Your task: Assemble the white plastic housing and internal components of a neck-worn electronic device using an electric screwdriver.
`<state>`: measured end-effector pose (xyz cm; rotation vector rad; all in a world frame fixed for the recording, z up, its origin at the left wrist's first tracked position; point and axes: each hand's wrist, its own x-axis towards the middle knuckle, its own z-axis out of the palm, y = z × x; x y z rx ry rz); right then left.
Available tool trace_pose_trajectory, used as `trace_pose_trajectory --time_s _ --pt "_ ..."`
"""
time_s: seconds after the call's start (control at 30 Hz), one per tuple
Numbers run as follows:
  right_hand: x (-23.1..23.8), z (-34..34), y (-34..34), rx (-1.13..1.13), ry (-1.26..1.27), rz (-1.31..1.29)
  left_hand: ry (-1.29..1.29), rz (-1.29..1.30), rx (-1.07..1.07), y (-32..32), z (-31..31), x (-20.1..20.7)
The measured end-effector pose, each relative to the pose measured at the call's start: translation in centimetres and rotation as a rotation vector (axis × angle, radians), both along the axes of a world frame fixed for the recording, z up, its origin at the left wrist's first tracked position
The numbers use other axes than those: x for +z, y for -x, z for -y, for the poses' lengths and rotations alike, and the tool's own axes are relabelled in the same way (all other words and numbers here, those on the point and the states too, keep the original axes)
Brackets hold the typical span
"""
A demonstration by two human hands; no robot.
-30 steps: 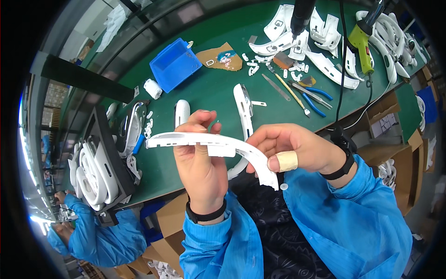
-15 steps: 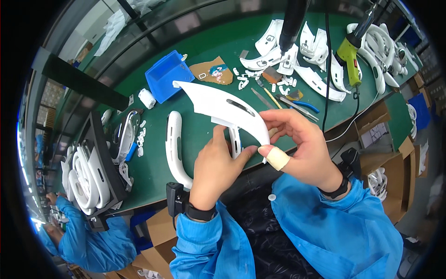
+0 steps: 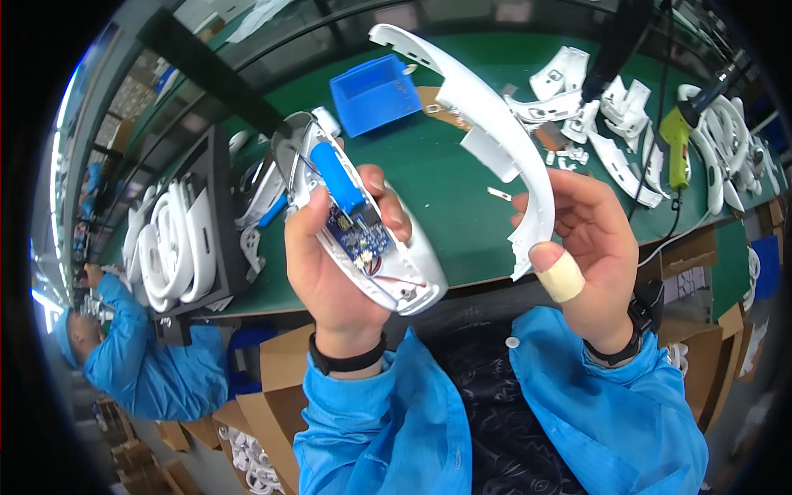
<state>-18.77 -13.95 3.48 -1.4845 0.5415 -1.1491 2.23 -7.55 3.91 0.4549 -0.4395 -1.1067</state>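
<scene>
My left hand (image 3: 334, 264) grips a curved white device housing (image 3: 421, 272), its open side facing me. Inside it lie a blue cylindrical battery (image 3: 337, 177), a blue circuit board (image 3: 359, 237) and thin wires. Between the thumb and fingers of my right hand (image 3: 590, 247) is the lower end of a long curved white cover (image 3: 487, 95). The cover stands apart from the housing, with a flat tab sticking out of its inner side. A pale bandage wraps my right thumb.
A blue bin (image 3: 375, 97) stands behind the housing. White shells (image 3: 627, 169), a green power screwdriver (image 3: 678, 148) and a small light strip (image 3: 499, 194) lie rightward. A dark tray (image 3: 227, 206) holds white curved parts at left, near a blue-sleeved co-worker (image 3: 157, 355).
My left hand has turned the housing, bringing its battery and board into view. My right hand has moved right with the cover, swinging it more upright and away from the housing.
</scene>
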Motion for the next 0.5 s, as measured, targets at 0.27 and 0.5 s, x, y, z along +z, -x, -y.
trace_pose_trajectory --time_s 0.27,0.5 --pt "0.0 -1.3 -2.5 0.013 0.247 -0.067 0.029 -0.247 0.213 1.9 0.1 0.1" --pt "-0.6 -1.5 -1.6 0.021 0.329 -0.072 0.180 -0.236 0.186 2.8 0.6 0.1"
